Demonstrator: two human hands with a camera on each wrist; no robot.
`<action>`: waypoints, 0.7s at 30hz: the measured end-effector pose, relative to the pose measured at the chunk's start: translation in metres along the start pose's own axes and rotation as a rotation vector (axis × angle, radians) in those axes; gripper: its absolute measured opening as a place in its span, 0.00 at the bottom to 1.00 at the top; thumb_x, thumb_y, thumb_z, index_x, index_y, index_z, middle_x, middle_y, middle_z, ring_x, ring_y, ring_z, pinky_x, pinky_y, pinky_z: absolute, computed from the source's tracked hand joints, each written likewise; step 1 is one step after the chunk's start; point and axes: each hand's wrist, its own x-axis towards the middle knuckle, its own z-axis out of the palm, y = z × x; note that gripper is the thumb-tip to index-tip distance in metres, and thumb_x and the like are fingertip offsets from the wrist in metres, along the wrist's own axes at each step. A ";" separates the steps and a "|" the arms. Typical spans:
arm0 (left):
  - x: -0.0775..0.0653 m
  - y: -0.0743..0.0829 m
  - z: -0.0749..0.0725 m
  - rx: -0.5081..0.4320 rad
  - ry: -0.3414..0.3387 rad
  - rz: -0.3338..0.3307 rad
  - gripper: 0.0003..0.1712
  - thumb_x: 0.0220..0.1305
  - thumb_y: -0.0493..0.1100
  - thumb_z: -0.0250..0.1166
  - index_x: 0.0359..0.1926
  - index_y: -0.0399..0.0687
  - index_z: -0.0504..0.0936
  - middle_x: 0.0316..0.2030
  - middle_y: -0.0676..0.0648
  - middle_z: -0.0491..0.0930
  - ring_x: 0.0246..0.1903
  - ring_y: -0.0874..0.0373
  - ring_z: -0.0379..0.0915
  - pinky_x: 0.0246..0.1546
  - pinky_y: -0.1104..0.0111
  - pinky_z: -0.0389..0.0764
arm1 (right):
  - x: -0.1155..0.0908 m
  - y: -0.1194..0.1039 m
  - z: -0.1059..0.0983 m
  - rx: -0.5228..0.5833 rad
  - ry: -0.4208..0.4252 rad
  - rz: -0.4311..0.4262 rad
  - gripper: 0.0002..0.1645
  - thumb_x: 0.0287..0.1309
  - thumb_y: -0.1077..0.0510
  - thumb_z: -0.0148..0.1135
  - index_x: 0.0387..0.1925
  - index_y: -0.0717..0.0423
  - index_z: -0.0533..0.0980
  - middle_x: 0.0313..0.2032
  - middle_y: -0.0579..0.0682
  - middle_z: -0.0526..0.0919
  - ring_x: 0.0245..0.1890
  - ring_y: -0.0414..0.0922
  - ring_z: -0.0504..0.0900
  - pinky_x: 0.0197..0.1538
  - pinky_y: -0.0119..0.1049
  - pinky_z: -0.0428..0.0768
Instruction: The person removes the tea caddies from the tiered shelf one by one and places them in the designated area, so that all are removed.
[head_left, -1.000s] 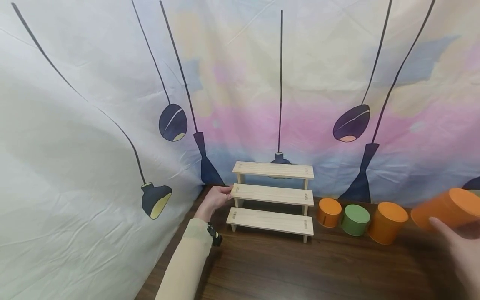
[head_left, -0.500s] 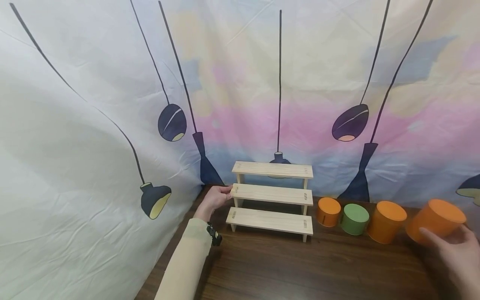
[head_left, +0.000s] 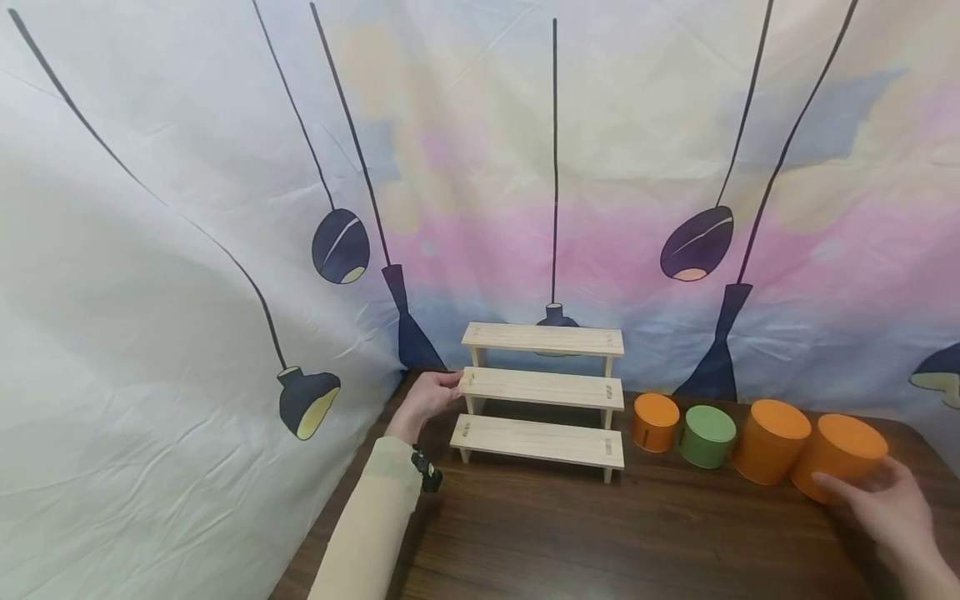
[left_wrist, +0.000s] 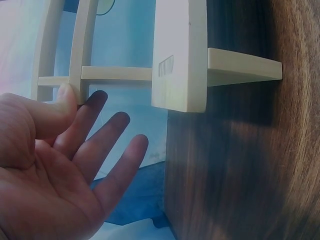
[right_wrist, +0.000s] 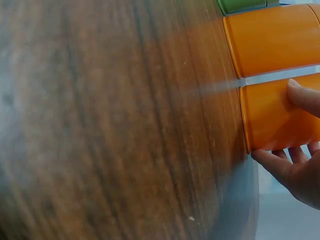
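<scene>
A pale wooden three-step display stand (head_left: 540, 387) rests on the brown table. My left hand (head_left: 427, 402) pinches the left end of its middle step between thumb and forefinger; in the left wrist view the other fingers (left_wrist: 102, 150) spread apart below it. At the right, my right hand (head_left: 896, 510) holds a tall orange canister (head_left: 842, 450) around its side, thumb in front. The canister is upright, its base right at the tabletop (right_wrist: 150, 125) in the right wrist view. A narrow gap separates it from another tall orange canister (right_wrist: 275, 42).
Left of the held canister runs a row: the other tall orange canister (head_left: 772, 442), a short green canister (head_left: 708, 437) and a small orange canister (head_left: 656, 422) with a slot, beside the stand. A cloth printed with lamps (head_left: 555, 167) hangs behind and at the left.
My right hand has brought the tilted orange canister left and down, setting it upright at the end of the row. My left hand keeps its pinch on the stand.
</scene>
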 end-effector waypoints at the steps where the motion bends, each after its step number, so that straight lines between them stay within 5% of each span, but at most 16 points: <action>1: 0.001 0.000 0.000 0.002 -0.001 -0.002 0.26 0.77 0.36 0.64 0.73 0.43 0.78 0.71 0.37 0.76 0.70 0.40 0.71 0.69 0.44 0.74 | 0.000 0.000 0.001 0.005 0.001 0.001 0.69 0.66 0.55 0.74 0.84 0.68 0.33 0.82 0.74 0.38 0.80 0.74 0.48 0.74 0.69 0.61; 14: -0.001 -0.008 0.000 -0.031 -0.043 0.029 0.27 0.80 0.38 0.62 0.76 0.44 0.74 0.73 0.37 0.73 0.69 0.39 0.73 0.64 0.45 0.79 | 0.003 0.008 -0.001 -0.041 -0.033 -0.073 0.68 0.66 0.55 0.74 0.84 0.67 0.35 0.81 0.76 0.39 0.78 0.77 0.48 0.75 0.72 0.56; 18: -0.006 -0.017 -0.006 0.014 -0.078 0.079 0.32 0.83 0.46 0.59 0.80 0.43 0.66 0.78 0.38 0.66 0.76 0.39 0.63 0.73 0.43 0.69 | -0.005 0.004 -0.007 -0.078 -0.009 -0.079 0.71 0.67 0.53 0.73 0.83 0.65 0.28 0.81 0.74 0.30 0.79 0.77 0.39 0.76 0.75 0.48; 21: -0.011 -0.020 -0.011 0.053 -0.079 0.120 0.38 0.85 0.54 0.55 0.84 0.42 0.56 0.83 0.38 0.54 0.82 0.40 0.48 0.79 0.43 0.57 | -0.023 -0.012 -0.015 -0.095 0.090 -0.077 0.68 0.71 0.50 0.66 0.83 0.64 0.25 0.82 0.70 0.25 0.81 0.74 0.33 0.78 0.73 0.42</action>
